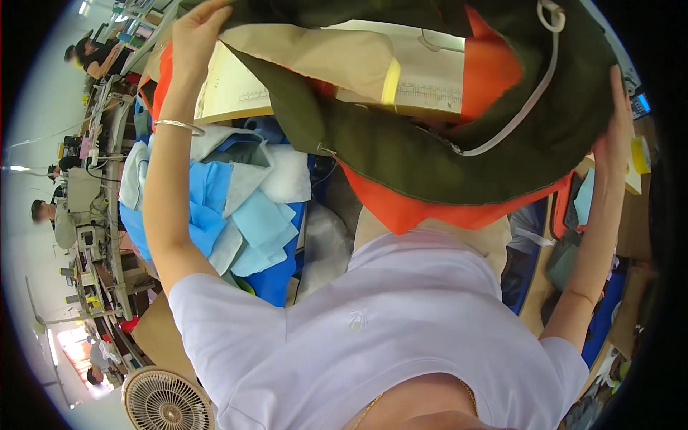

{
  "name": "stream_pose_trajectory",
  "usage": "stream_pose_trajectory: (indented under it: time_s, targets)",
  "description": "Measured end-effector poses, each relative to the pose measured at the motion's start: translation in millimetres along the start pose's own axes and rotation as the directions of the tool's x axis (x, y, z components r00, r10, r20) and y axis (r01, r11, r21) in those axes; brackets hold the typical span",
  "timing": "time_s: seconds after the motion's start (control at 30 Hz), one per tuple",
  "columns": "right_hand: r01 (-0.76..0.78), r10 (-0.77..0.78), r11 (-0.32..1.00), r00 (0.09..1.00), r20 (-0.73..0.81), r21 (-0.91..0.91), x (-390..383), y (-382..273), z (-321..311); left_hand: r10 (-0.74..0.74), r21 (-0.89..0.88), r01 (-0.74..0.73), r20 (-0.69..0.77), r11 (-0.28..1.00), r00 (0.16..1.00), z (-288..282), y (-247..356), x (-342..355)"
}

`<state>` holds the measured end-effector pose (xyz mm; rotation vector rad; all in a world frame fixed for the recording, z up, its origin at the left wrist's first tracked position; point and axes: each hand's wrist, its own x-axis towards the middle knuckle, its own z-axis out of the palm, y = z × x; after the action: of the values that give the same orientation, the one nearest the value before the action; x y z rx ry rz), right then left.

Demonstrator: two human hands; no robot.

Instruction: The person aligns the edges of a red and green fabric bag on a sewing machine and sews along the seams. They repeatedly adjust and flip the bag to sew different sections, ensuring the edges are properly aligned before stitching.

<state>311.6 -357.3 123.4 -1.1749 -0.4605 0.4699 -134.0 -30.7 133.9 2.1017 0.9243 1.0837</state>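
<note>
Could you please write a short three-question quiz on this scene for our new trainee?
1. Which colour covers most of the cloth spread between the left hand and the right hand?
a) purple
b) dark green
c) pink

2. True or false: a silver bangle is worn on the left arm.

3. Fill in the blank: the round, grilled appliance at the picture's lower left is a ____.

Key: 1. b; 2. true; 3. fan.
</note>
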Motion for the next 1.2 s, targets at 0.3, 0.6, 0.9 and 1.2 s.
stream_pose_trajectory:
  time_s: [0.3,0.6,0.9,1.2]
  targets:
    - [-0.377,0.209,0.825,0.896,0.393,0.421,28,21,-19,-0.46,-0.694,0.679,0.535,0.241,0.709,-4,13,-24]
    - [-0.307,0.253,0.888,0.948,0.193,0.343,16,31,-46,-0.481,0.044,0.485,0.238,0.873,0.844,-14,29,-36]
    - [0.467,-0.079,0.869,0.462,0.883,-0.166,-23,-16,0,0.193,-0.01,-0.214,0.468,0.977,0.862,53,107,-35]
    - [0.987,-0.481,0.108,-0.055,0.875,0.121,-60,-55,60,0.231,-0.213,-0.107,0.727,0.971,0.647,133,181,-74]
